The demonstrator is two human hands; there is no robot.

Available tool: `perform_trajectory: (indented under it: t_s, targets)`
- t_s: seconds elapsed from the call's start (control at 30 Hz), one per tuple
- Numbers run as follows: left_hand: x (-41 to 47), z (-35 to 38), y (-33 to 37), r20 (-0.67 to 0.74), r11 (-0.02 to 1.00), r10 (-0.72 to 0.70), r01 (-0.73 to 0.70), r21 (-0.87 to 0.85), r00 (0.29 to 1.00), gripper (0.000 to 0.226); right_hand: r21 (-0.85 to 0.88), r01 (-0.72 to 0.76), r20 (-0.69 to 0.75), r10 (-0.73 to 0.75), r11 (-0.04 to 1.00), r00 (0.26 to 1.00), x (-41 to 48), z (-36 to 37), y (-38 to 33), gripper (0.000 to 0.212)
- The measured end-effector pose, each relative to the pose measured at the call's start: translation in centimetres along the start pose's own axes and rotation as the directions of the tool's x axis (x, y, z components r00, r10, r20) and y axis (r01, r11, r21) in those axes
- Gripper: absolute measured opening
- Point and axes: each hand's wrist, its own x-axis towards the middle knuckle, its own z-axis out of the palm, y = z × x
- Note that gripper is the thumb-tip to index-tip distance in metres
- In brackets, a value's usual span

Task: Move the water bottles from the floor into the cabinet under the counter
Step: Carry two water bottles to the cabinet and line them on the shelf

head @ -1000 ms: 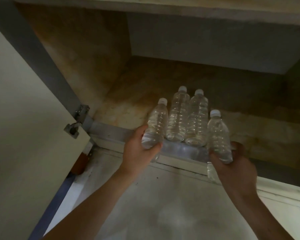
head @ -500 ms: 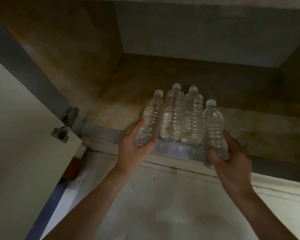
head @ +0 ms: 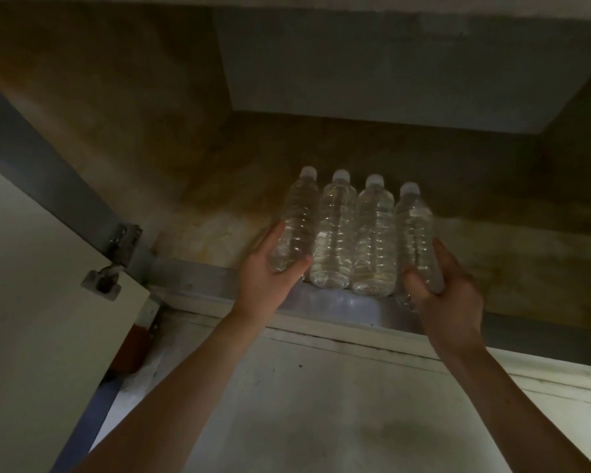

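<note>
Left grip is wrapping the lower body of the leftmost bottle, and right grip is doing the same on the rightmost bottle. Both grips are clamping a bottle, none free.

The middle bottles are standing upright on the cabinet floor just behind the sill, touching each other. The held pair is flanking them, making a row of four. Can't tell if either held base is seating yet. The right one is sitting lower, over the sill.

Judging the step as setting the outer two down. Doing it well:
- Be lowering each base flat onto the cabinet floor past the sill. A base landing half on the sill is likely tipping forward.
- Be keeping the bottles upright and nudging them against the middle pair so the row is bracing itself.
- The thin ribbed plastic is probably flexing, so be squeezing lightly.
- Be letting go one side at a time, confirming each bottle is standing first.

The door is hanging open at left.
</note>
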Motion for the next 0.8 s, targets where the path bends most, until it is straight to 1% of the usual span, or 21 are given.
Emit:
perform_trajectory:
  t_s: [0.07, 0.13, 0.27, 0.37, 0.47, 0.57, 0.67, 0.8]
  targets:
    - [0.2, 0.0, -0.1, 0.006, 1.000, 0.002, -0.002, 0.007, 1.000, 0.081, -0.003, 0.003, 0.004, -0.003, 1.000, 1.000, 0.3, 0.1, 0.0, 0.050]
    - [0.3, 0.0, -0.2, 0.008, 1.000, 0.001, -0.001, 0.002, 1.000, 0.083, -0.009, -0.026, -0.002, 0.026, 1.000, 1.000, 0.7, 0.2, 0.0, 0.059]
    - [0.4, 0.2, -0.4, 0.009, 0.999, 0.036, -0.036, 0.010, 0.999, 0.074, -0.013, -0.040, 0.007, 0.040, 0.999, 0.999, 1.0, 0.2, 0.3, 0.064]
    - [0.5, 0.1, -0.6, 0.009, 0.998, 0.049, -0.050, 0.038, 0.999, 0.071, -0.030, -0.016, -0.010, 0.015, 0.999, 1.000, 0.7, -0.2, -0.1, 0.061]
    - [0.7, -0.3, -0.5, 0.013, 0.991, 0.077, -0.078, 0.109, 0.997, 0.069, -0.075, 0.019, -0.051, -0.023, 0.997, 0.998, 0.1, -0.6, -0.4, 0.064]
    - [0.5, -0.6, -0.1, 0.000, 0.983, 0.106, -0.105, 0.150, 0.994, 0.066, -0.122, 0.066, -0.008, -0.067, 0.990, 0.998, -0.6, -1.0, -0.6, 0.058]
    - [-0.3, -0.7, -0.3, -0.011, 0.971, 0.149, -0.144, 0.191, 0.989, 0.063, -0.157, 0.084, 0.001, -0.085, 0.984, 0.996, -1.1, -0.9, -0.7, 0.057]
    - [-0.4, -0.5, -1.0, -0.013, 0.972, 0.162, -0.158, 0.175, 0.987, 0.062, -0.158, 0.092, 0.002, -0.093, 0.983, 0.996, -1.3, -0.6, -0.5, 0.058]
